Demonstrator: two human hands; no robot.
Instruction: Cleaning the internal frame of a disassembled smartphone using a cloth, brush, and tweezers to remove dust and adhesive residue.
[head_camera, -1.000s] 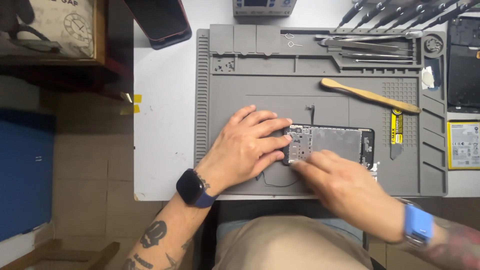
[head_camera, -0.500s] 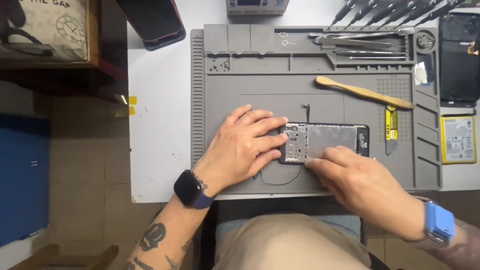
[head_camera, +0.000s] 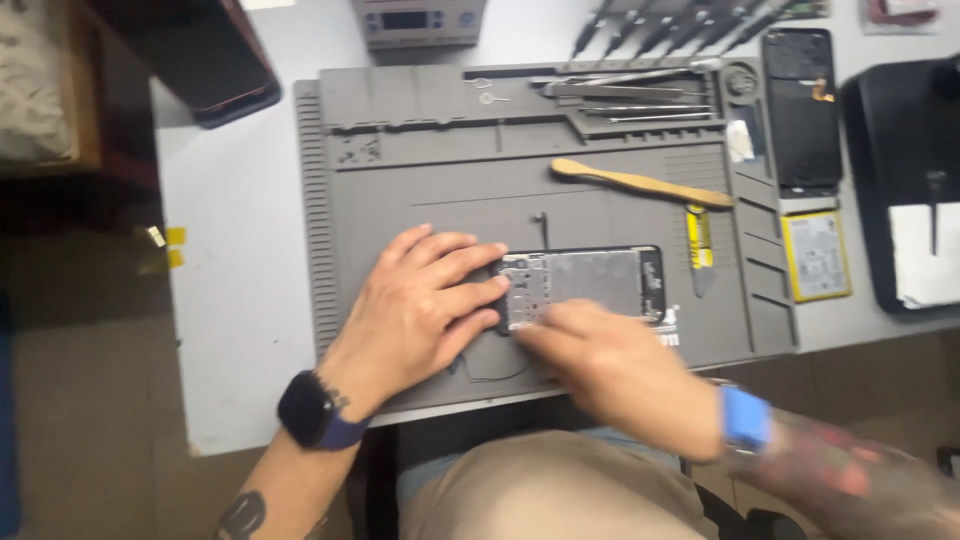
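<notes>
Opened phone (head_camera: 585, 283) under both hands (head_camera: 420, 310)

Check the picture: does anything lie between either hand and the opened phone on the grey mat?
Nothing visible does. The left hand rests flat with its fingertips on the opened phone's left end, and the right hand touches its lower edge. The wooden spatula lies apart, farther up the grey mat.

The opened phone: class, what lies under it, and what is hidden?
The phone lies on the grey mat. The left hand and right hand cover its near-left corner and the mat there.
</notes>
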